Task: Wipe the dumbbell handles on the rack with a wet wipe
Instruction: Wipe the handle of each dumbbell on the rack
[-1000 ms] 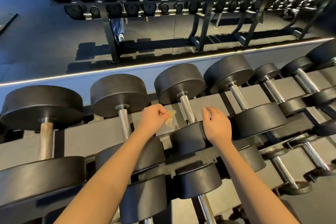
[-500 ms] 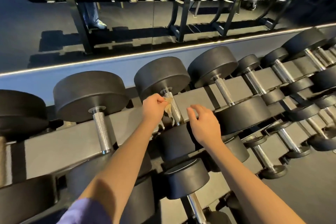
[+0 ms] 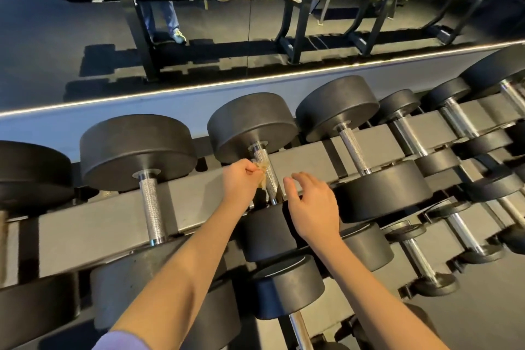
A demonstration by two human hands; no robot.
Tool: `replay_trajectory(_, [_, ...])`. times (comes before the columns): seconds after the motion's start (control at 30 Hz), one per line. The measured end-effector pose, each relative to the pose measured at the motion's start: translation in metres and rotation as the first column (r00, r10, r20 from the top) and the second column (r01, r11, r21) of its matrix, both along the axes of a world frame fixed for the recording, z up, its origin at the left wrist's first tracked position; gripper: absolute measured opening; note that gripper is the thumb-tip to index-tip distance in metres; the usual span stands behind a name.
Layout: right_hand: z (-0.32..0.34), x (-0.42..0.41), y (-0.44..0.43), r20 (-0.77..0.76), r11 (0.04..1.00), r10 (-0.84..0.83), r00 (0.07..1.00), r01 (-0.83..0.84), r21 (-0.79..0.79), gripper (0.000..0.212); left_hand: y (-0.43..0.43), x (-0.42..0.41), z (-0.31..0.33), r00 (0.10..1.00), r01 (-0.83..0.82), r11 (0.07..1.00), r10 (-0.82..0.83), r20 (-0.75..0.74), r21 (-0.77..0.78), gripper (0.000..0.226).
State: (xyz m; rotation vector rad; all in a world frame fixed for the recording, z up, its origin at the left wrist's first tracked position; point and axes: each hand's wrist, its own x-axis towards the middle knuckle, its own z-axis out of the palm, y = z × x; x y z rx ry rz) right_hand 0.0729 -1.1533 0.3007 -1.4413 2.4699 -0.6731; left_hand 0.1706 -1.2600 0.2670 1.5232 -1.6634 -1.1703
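- Your left hand (image 3: 238, 182) is curled into a loose fist, with the thumb and fingertips pinching a small crumpled tan wipe (image 3: 262, 176).
- The wipe sticks out at the 2 o'clock side of that hand and lies against the left flank of a knurled steel handle (image 3: 261, 158), about halfway down its visible length.
- That handle belongs to the middle dumbbell (image 3: 251, 122) on the top row of the rack (image 3: 99, 216). Its far black head is at 12 o'clock of your hands, and its near head (image 3: 267, 233) is at 6 o'clock of them, just under your wrists.
- Your right hand (image 3: 312, 207) is at 4 o'clock of the left one, palm down, with the fingers spread and gently bent. It holds nothing. The fingertips reach toward the handle from its right side, but you cannot tell from here whether they touch it or the grey rail beneath.
- At 9 o'clock of the wiped handle another dumbbell lies on the same rail, its bare handle (image 3: 152, 207) well apart from your left hand.
- At 3 o'clock the next bare handle (image 3: 352, 150) is beside your right hand. Beyond it, smaller dumbbells run off toward the edge of view.
- A lower row of dumbbells shows beneath your forearms, and a pale lilac sleeve (image 3: 122, 341) covers your left upper arm at the bottom edge.
- Along the top a wall mirror (image 3: 56, 51) reflects a rack — and a person's legs (image 3: 162, 17) behind it.
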Motion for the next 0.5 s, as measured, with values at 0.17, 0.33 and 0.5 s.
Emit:
replay_trajectory(0.17, [-0.001, 0.001, 0.000, -0.004, 1.000, -0.007, 1.000, 0.007, 0.006, 0.048, -0.010, -0.010, 0.006, 0.977, -0.210, 0.977, 0.208, -0.051, -0.036, 0.008])
replay_trajectory(0.33, [0.002, 0.000, 0.001, -0.013, 1.000, 0.002, 1.000, -0.002, 0.006, 0.048, -0.016, -0.012, 0.009, 0.978, -0.207, 0.978, 0.206, -0.028, -0.027, 0.010])
replay_trajectory(0.5, [0.003, 0.002, 0.000, -0.015, 1.000, 0.006, 1.000, -0.006, 0.022, 0.049, 0.005, 0.001, 0.003, 1.000, 0.013, 1.000, -0.013, -0.012, 0.028, 0.022])
